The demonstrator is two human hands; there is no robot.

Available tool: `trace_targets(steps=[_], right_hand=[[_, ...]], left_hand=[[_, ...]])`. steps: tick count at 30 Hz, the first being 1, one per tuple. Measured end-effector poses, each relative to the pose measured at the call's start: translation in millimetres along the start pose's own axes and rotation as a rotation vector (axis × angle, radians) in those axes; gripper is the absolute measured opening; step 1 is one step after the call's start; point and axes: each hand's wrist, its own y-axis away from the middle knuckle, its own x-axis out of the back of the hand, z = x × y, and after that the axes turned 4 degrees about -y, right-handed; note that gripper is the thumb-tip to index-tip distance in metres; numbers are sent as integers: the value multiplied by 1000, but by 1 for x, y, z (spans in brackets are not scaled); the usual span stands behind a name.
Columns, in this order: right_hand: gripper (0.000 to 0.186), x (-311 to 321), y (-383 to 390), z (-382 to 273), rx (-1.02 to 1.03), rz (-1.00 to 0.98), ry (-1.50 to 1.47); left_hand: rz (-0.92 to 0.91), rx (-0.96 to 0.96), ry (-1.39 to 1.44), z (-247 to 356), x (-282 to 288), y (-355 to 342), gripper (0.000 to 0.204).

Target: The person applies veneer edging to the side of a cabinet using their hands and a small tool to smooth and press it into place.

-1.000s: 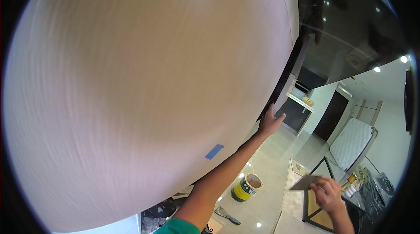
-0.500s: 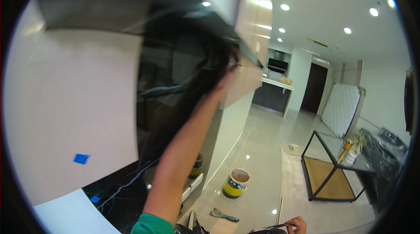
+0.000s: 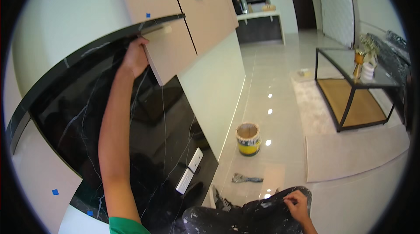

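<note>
Two bare hands show: the right hand (image 3: 298, 203), fingers curled, at paint-flecked dark trousers (image 3: 245, 218), contents unclear; the left hand (image 3: 134, 56) raised at the smooth beige panel (image 3: 170, 54) below a glossy, veined black ledge (image 3: 92, 49), grip hidden. Beyond: flat scraper (image 3: 247, 178), round tub (image 3: 248, 140), shiny floor (image 3: 280, 102), glass-topped table (image 3: 339, 59).

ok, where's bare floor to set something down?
Bare tile between the bucket and pale rug; more beyond the bucket, between pale wall and rug. Crowded: near side, with putty knife and shoe; also under the black shelf, where the left hand sits beside the pink panel.
</note>
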Motion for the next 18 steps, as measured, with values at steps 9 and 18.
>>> trace_targets(steps=[9, 18], right_hand=[[23, -86, -74, 31, -569, 47, -928], [38, -229, -248, -58, -609, -577, -1675]], left_hand=[[8, 14, -86, -5, -22, -13, 45], [-64, 37, -135, -9, 2, -11, 45]])
